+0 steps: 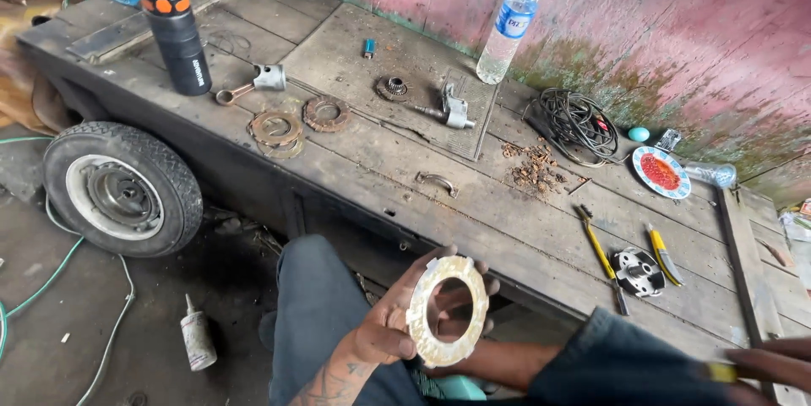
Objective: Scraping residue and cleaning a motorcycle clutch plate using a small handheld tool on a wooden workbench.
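At the far left we see a small wheel (122,189) leaning against the low wooden bench (473,203), with a green hose (51,283) trailing over the floor and a small white squeeze bottle (198,340) lying near our knee. On the bench top stand a black flask (178,32) with orange spots, then a piston with its rod (254,83), and a few rusty rings (288,123) stacked just beside each other. Further along lie a small gear (392,87), a metal bracket part (452,108) and a clear water bottle (508,26) upright by the pink wall.

Our left hand (397,321) grips a pale friction ring (447,310), held up on edge in front of the bench, above our lap, fingers showing through its hole. Nothing lies between it and the bench.

To the right sit a coil of black cable (579,123), a round tin lid (661,172), two yellow-handled tools (600,254) and a metal hub (639,272) between them. Our right hand (773,365) is at the frame's edge, blurred, touching something yellow; we cannot tell its grip.
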